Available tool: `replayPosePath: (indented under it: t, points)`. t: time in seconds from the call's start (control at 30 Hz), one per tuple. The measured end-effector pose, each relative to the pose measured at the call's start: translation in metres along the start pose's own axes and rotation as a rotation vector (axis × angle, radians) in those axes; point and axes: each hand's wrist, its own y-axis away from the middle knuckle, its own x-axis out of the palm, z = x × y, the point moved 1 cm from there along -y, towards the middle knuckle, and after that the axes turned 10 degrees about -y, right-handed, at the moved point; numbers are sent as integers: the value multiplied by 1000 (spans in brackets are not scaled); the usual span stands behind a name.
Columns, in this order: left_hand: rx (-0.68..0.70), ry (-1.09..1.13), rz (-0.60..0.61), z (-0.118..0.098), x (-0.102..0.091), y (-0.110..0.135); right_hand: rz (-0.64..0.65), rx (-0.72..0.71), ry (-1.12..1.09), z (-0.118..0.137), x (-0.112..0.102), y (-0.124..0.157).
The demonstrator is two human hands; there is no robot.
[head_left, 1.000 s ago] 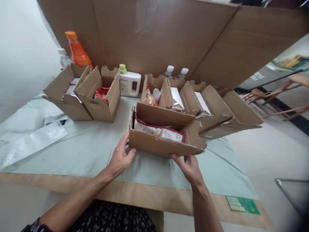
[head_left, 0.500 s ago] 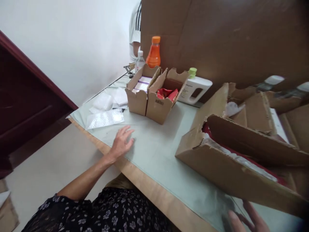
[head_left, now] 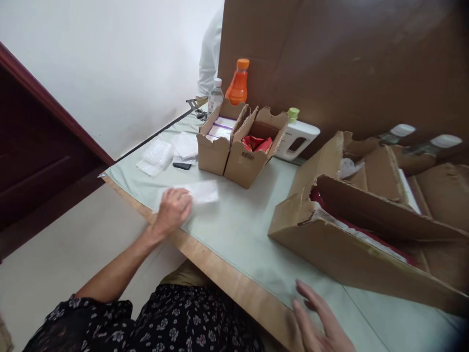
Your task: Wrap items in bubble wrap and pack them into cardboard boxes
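Observation:
My left hand (head_left: 173,209) is closed on a sheet of bubble wrap (head_left: 201,191) that lies on the pale green table cover (head_left: 238,225) near the table's left edge. My right hand (head_left: 322,325) hovers flat with fingers stretched out at the near edge, just in front of a long open cardboard box (head_left: 351,254) that holds a red and white packet. It touches nothing I can see.
Two small open cardboard boxes (head_left: 234,142) stand at the back left, one with red packets. Behind them are an orange bottle (head_left: 238,83), a water bottle (head_left: 215,96) and a white jug (head_left: 296,137). More bubble wrap (head_left: 164,151) and a dark phone lie left. A person in white stands behind.
My left hand has left the box, reached left and taken hold of the bubble wrap sheet, dragging it nearer. My right hand has let go of the box and rests near the edge.

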Motion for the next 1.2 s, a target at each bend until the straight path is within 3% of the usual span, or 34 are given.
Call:
replayPosePath:
  t: [0.13,0.23,0.3,0.37,0.5,0.6,0.67,0.77,0.87,0.9,0.97,1.07,1.13,1.2]
  points:
    - [380,295,55,-93,-13,35,61,-306,-13,64,31,-36]
    - [533,416,82,-133,-28,49,119,-372,9,74,37,-46]
    - [589,424,98,-136,-37,50,125,-318,-58,69,29,-42]
    - [581,387,112,-124,-42,44,121,-173,-218,62,14,-33]
    - [432,470,227,-102,-39,25,60,164,-475,54,-17,-20]
    - [336,585,412,-111,-25,14,-52,271,-450,39,-22,-21]
    - [277,516,443,-123,-10,10,-116,293,-326,21,-19,-18]
    - [207,366,308,-133,4,13,-270,262,2,-1,-19,-3]
    - [247,292,50,-135,-2,27,-394,180,250,1,-24,17]
    - [297,280,-4,-136,-6,33,-378,143,283,8,-23,19]
    - [456,276,23,-144,-11,45,-247,52,300,24,-16,16]
    - [705,252,256,-160,0,58,54,-79,292,39,10,-1]
    - [783,207,386,-165,14,61,200,-100,308,36,28,-12]
    - [807,169,443,-165,26,59,266,-80,328,26,40,-18]
